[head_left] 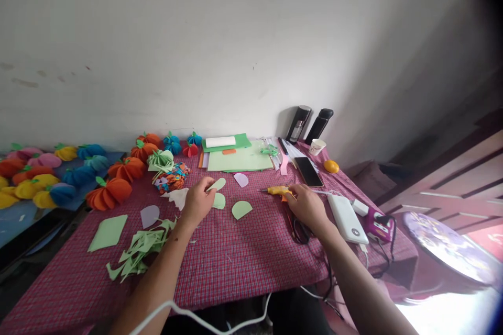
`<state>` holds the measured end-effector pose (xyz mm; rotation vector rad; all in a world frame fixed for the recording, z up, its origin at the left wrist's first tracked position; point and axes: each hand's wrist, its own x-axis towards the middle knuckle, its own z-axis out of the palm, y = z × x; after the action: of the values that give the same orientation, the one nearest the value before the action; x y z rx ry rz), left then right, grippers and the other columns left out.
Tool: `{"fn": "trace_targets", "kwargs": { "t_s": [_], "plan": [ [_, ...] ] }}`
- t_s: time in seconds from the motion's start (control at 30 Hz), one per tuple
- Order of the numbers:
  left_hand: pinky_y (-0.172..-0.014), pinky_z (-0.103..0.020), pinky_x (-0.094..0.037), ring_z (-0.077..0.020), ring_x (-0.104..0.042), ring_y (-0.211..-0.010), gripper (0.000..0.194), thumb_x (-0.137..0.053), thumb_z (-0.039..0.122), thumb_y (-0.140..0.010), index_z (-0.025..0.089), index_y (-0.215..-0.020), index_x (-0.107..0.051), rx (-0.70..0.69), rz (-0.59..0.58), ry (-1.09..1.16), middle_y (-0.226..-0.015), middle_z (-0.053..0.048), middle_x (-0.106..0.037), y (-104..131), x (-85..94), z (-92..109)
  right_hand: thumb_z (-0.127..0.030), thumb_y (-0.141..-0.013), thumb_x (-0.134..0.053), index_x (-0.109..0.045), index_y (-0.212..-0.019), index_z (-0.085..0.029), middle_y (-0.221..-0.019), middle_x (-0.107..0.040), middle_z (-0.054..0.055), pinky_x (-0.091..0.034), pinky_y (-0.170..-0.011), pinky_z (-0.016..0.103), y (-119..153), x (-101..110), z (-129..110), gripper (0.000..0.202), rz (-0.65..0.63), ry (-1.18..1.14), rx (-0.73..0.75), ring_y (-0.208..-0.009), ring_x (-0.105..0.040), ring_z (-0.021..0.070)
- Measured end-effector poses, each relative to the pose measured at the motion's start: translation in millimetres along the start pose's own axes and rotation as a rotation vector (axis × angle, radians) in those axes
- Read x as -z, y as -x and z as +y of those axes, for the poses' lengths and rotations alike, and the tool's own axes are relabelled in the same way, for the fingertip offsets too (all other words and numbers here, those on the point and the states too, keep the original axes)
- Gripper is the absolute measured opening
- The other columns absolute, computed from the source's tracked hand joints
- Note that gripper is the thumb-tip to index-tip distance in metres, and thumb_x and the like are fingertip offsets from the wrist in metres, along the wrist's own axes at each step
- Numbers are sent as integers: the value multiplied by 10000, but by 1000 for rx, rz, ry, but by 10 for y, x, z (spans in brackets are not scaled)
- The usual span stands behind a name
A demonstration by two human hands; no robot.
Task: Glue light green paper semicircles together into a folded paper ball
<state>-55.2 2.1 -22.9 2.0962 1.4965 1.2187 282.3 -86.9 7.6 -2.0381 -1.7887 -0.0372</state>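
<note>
My left hand (200, 198) pinches the edge of a light green felt piece (218, 184), just above a second green piece (219, 201) on the cloth. My right hand (305, 203) is closed on a yellow-handled tool (277, 190) whose thin metal tip points left. Between the hands lie a rounded green piece (241, 209) and a pale lilac piece (241, 180). Another lilac piece (150, 216) and a heap of green scraps (143, 248) lie left of my left forearm.
Felt pumpkins (110, 193) crowd the left side. Green sheets (239, 159) lie at the back. At the right are a phone (308, 171), a paper cup (317, 146), two bottles (298, 124), an orange fruit (331, 166), a white power bank (347, 220) and cables.
</note>
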Motion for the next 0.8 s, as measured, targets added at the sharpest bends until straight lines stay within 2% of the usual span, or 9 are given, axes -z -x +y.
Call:
{"fn": "trace_targets", "kwargs": {
  "t_s": [0.03, 0.1, 0.23, 0.4, 0.5, 0.6, 0.7, 0.8],
  "plan": [
    [-778, -286, -491, -184, -682, -846, 86, -588, 213, -873, 225, -930, -651, -47, -19, -3, -905, -21, -726, 0, -6, -6, -351, -967, -521, -700, -948, -182, -967, -721, 102, -435, -760, 298, 17, 31, 68, 246, -35, 71, -21, -885, -671, 226],
    [-806, -294, -484, -182, -670, -857, 102, -560, 227, -909, 224, -871, -655, -137, -46, -19, -882, -23, -713, 4, -17, -20, -378, -971, -507, -699, -944, -176, -976, -724, 123, -439, -764, 304, 51, 33, 146, 280, -109, 172, -56, -912, -684, 242],
    [-833, -310, -480, -193, -655, -898, 144, -524, 245, -948, 220, -921, -663, -207, -77, -70, -913, -42, -703, 19, -29, -30, -396, -949, -513, -693, -971, -161, -987, -739, 151, -447, -718, 314, 67, -79, 143, 298, -230, 241, -111, -880, -705, 263],
    [-856, -328, -483, -205, -644, -925, 167, -504, 158, -908, 218, -920, -659, -212, -105, -123, -933, -49, -692, 20, -25, -28, -321, -906, -532, -669, -961, -158, -948, -742, 164, -422, -659, 321, 12, -137, 147, 220, -217, 136, -170, -814, -702, 274],
    [-840, -330, -479, -211, -630, -913, 215, -492, 62, -814, 217, -861, -634, -214, -99, -172, -909, -48, -669, 12, -14, -28, -311, -850, -589, -624, -959, -160, -883, -727, 131, -408, -616, 297, 12, -75, 156, 189, -119, -96, -267, -757, -675, 243],
    [-838, -341, -474, -222, -619, -914, 274, -471, 5, -737, 211, -826, -628, -231, -100, -238, -908, -61, -664, -1, 15, -33, -292, -784, -639, -579, -950, -175, -764, -680, 50, -410, -560, 269, 50, 44, 86, 211, -96, -539, -309, -650, -619, 192],
    [-855, -358, -467, -235, -624, -918, 291, -478, -11, -709, 211, -773, -655, -256, -168, -300, -882, -67, -687, -9, 56, -65, -316, -774, -671, -569, -874, -193, -644, -606, -16, -400, -521, 253, 95, 141, -49, 189, -269, -951, -245, -545, -542, 144],
    [-898, -372, -460, -247, -640, -965, 313, -504, -15, -685, 216, -749, -706, -263, -220, -328, -891, -75, -725, -18, 104, -124, -415, -800, -686, -569, -753, -188, -572, -565, -26, -375, -503, 245, 118, 146, -169, 259, -421, -1067, -223, -497, -488, 116]
  ]
}}
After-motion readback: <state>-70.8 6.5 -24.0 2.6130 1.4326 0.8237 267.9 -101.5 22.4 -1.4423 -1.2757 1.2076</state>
